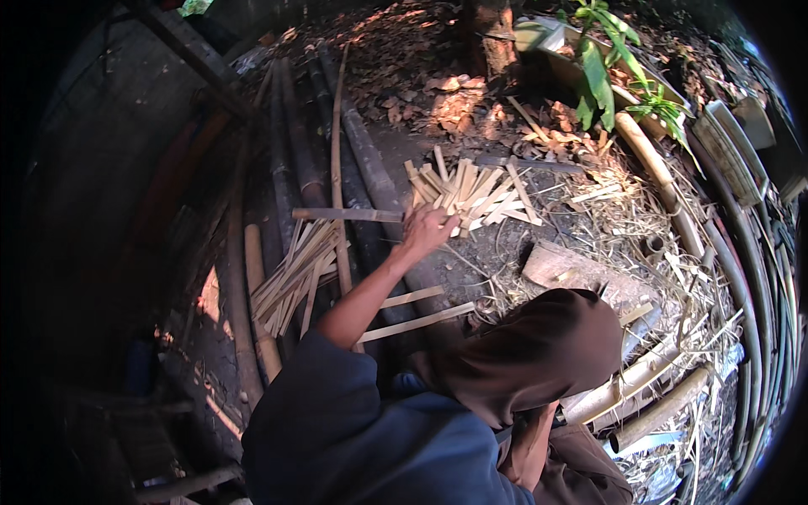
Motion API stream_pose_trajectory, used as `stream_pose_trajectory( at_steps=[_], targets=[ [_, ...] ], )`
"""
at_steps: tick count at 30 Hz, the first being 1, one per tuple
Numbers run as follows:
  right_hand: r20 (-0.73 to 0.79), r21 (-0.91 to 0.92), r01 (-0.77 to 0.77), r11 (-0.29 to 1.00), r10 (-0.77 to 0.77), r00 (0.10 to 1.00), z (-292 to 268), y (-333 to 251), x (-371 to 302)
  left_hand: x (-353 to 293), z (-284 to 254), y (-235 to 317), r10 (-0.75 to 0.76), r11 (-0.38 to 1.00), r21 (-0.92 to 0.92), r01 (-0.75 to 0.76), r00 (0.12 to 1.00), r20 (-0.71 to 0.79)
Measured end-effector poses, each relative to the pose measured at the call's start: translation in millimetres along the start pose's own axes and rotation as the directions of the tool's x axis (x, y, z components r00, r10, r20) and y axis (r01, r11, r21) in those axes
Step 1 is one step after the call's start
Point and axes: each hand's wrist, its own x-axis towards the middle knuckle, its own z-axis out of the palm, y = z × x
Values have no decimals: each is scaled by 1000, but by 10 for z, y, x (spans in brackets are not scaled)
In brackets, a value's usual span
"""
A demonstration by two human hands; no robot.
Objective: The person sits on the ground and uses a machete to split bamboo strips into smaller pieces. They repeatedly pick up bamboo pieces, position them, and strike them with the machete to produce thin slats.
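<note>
My left hand [427, 229] reaches out at the near edge of a fanned heap of pale, split bamboo strips [475, 192]. Its fingers are curled down onto strips there. A longer bamboo strip [345, 215] runs leftward from this hand, over the dark poles. My right forearm [532, 446] shows at the lower middle. Folds of brown cloth [539, 353] hide the right hand's fingers, so whatever they hold cannot be seen. Left of my left arm lies a second bundle of bamboo strips [295, 273]. Two loose strips [421, 322] rest just right of the arm.
Long dark bamboo poles [366, 156] stretch away on the left. A wooden block [581, 269] lies at right among shavings [623, 206]. Cut bamboo lengths [661, 408] lie nearer. Behind are a tree trunk [495, 42], dry leaves [404, 63] and a green plant [599, 80].
</note>
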Motion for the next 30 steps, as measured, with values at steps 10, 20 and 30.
stream_pose_trajectory(
  at_steps=[10,20,30],
  targets=[
    [-250,68,-36,997,52,967,109,224,285,-629,-201,-1447,-208,923,289,253,962,-177],
    [-328,179,483,857,-411,851,-319,-2401,316,-269,677,35,155,947,-302,-111,979,129],
    [-189,-167,337,927,-366,911,44,-1186,1472,-632,743,651,199,847,-531,22,914,354]
  ],
)
